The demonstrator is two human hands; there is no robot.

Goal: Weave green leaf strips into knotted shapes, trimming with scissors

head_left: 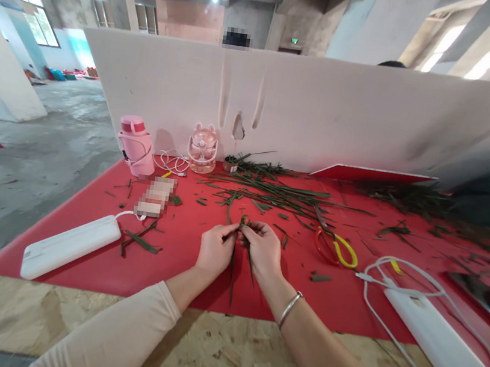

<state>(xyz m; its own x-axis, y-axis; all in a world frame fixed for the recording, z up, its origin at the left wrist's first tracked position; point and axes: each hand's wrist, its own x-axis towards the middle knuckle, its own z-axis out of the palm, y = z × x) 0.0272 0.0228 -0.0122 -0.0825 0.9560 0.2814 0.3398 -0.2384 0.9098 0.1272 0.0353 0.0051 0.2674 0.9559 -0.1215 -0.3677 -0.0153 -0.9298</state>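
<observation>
Both of my hands meet over the red table covering (185, 287), pinching a small piece woven from green leaf strips (243, 223). My left hand (216, 249) grips its left side between thumb and fingers. On the other side, my right hand (262, 253) holds it the same way, with a metal bangle on the wrist. Narrow strip ends hang down below the fingers. Beyond the hands lies a pile of long green strips (271, 192). Scissors with red and yellow handles (340, 251) rest to the right. Small leaf scraps are scattered around.
A white power bank (72, 247) lies left, near a blurred-out phone (156, 196). A pink bottle (136, 147) and a clear pink jug (202, 152) stand by the white partition (319, 109). At right are a white cable (368, 298) and a long white block (444, 351).
</observation>
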